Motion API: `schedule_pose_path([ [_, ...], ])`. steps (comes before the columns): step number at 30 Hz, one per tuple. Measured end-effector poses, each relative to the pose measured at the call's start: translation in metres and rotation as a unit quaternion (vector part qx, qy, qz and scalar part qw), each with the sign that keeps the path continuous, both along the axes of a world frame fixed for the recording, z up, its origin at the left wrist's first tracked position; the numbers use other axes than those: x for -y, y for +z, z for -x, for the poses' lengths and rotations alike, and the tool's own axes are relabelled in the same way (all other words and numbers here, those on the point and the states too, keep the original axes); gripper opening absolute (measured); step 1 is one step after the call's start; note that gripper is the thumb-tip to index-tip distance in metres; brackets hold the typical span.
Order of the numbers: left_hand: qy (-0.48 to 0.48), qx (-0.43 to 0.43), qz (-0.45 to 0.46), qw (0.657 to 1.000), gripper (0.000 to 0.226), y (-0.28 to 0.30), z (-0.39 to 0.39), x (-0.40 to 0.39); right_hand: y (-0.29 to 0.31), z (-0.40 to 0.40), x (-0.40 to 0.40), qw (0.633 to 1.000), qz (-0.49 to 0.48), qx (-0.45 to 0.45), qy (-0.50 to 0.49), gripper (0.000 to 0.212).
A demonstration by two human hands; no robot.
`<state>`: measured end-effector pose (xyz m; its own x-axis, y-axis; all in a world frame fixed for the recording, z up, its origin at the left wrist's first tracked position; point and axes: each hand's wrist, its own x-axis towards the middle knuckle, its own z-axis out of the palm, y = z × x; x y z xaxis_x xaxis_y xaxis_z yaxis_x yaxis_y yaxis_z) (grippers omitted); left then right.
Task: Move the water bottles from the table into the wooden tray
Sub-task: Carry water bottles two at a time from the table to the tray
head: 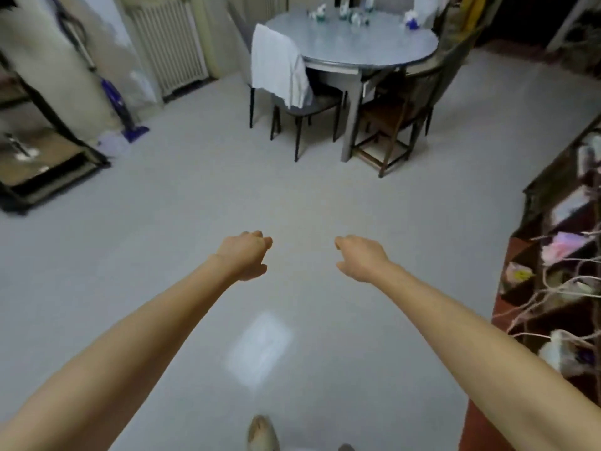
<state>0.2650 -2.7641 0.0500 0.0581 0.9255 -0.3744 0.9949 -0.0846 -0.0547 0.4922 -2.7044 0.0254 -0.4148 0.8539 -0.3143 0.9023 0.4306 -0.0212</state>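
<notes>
— Is any text, label, brand or number legible anywhere in the room?

— None is legible. Green-blue labels are seen on the water bottles [353,16] on the round table [364,47], but they are far off and blurred, and no lettering can be made out.

— And on the shelves [559,242] at the right?

— Packets and papers are seen there, though nothing printed on them can be read.

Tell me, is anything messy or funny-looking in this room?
Some clear plastic water bottles on the round grey table seem to lie tipped over, though they are blurry. A white cloth hangs crookedly over a dark chair.
</notes>
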Motion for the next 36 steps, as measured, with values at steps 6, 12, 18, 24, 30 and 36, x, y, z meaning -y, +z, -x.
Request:
schedule_pose_path([
  [6,0.091,0.007,0.005,0.996,0.047,-0.005,0.165,-0.044,-0.002,0.171,-0.072,0.997,0.001,-0.009,0.073,0.039],
  [12,0.135,0.005,0.021,0.991,0.046,-0.038,0.278,-0.127,-0.023,0.298,-0.178,0.994,0.012,-0.008,0.108,0.041],
  [18,0.198,0.022,0.0,0.98,0.048,-0.035,0.388,-0.261,-0.034,0.428,-0.312,0.989,0.012,-0.012,0.148,0.043],
  [24,0.236,0.039,0.001,0.971,0.051,-0.032,0.493,-0.371,-0.026,0.548,-0.441,0.984,0.005,-0.008,0.177,0.045],
  [30,0.243,0.019,-0.001,0.97,0.048,-0.047,0.632,-0.499,-0.041,0.678,-0.574,0.982,0.006,-0.002,0.187,0.046],
  [36,0.211,0.003,-0.008,0.978,0.047,-0.03,0.772,-0.66,-0.037,0.794,-0.712,0.99,0.026,-0.022,0.137,0.044],
])
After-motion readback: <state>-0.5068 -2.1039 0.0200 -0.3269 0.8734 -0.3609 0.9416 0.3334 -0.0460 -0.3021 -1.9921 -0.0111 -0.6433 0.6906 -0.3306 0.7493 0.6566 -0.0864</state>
